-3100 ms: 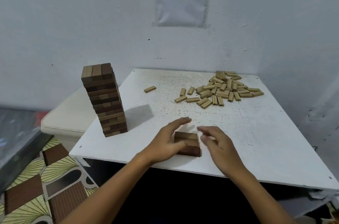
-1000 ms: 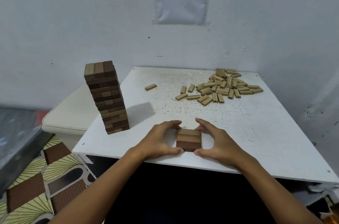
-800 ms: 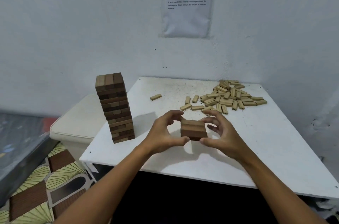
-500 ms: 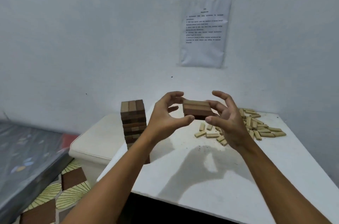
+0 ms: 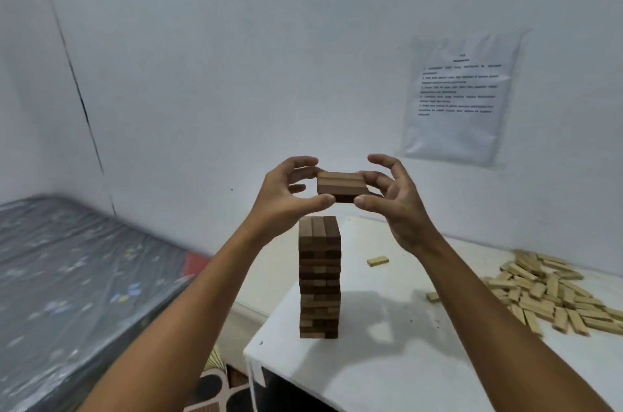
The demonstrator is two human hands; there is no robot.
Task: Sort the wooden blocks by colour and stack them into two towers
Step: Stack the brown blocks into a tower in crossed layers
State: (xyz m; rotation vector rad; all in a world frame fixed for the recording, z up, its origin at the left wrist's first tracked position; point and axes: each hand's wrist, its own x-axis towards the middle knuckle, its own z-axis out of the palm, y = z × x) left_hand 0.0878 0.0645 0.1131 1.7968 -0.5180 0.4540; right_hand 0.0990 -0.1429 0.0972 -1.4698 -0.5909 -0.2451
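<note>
At mid-frame we pinch the brown block bundle (image 5: 341,186) from both sides, left hand (image 5: 286,192) and right hand (image 5: 396,199) curled around its ends, so the layers stay squared. It hangs just above the dark tower (image 5: 319,276), apart from it. The pale blocks (image 5: 546,293) lie heaped at right, seemingly for a second tower.

A: Can you read the notice (image 5: 458,96) on the wall?
B: No, its print is blurred and too small.
A: And the pale block pile (image 5: 553,297)?
B: The right edge cuts it off, and an arm covers its left side.
A: The mattress (image 5: 67,276)?
B: Cut off at the left edge.
</note>
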